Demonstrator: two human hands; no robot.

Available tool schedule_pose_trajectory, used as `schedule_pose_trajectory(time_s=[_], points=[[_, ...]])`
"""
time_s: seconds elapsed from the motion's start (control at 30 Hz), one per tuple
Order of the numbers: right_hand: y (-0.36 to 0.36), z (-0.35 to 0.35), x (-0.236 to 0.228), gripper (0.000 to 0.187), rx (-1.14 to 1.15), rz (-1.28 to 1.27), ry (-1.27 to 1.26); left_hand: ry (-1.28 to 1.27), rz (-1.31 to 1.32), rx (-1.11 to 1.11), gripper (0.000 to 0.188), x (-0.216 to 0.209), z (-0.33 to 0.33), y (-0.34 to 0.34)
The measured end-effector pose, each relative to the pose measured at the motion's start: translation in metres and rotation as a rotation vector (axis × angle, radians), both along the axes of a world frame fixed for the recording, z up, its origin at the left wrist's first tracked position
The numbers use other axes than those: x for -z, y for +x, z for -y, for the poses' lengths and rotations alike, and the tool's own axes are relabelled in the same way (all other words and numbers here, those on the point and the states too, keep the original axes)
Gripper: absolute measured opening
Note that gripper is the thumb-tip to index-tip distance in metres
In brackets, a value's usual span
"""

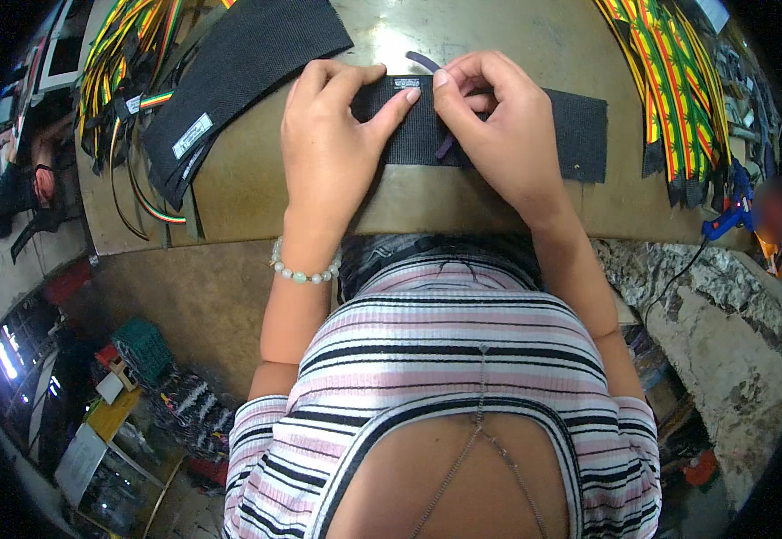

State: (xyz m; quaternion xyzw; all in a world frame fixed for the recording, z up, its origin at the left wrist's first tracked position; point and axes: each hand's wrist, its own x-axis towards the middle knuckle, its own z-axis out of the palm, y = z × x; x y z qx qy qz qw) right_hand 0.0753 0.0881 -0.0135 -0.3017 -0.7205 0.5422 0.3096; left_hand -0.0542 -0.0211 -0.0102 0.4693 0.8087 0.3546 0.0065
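Note:
A wide black webbing strap (579, 135) lies crosswise on the table before me, with a small printed label (406, 83) near its top edge. My left hand (333, 126) grips the strap's left part, its thumb beside the label and its index finger at the upper edge. Between thumb and index finger, my right hand (499, 117) pinches a thin dark purple strip (421, 61). One end of the strip curves up past the strap's top edge. Another purple piece shows below the right hand, against the webbing; the hand hides whether the two join.
More black webbing pieces (247, 76) with white labels lie at the left. Bundles of green, yellow and red patterned straps hang at the far left (131, 54) and far right (678, 90). A blue glue gun (728, 214) with a cord rests at the table's right edge.

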Motion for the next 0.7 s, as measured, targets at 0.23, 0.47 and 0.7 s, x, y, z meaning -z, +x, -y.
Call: schedule_pose_trajectory(time_s=[0.23,0.47,0.7], points=[[-0.006,0.003,0.01,0.015,-0.031,0.107,0.23,0.009,0.101,-0.035,0.011,0.006,0.007,-0.001],[-0.005,0.005,0.01,0.017,-0.041,0.116,0.272,0.039,-0.093,0.008,0.009,0.018,0.006,0.0],[-0.001,0.003,0.008,0.01,-0.032,0.116,0.289,0.078,-0.006,-0.039,0.007,0.016,0.005,-0.001]])
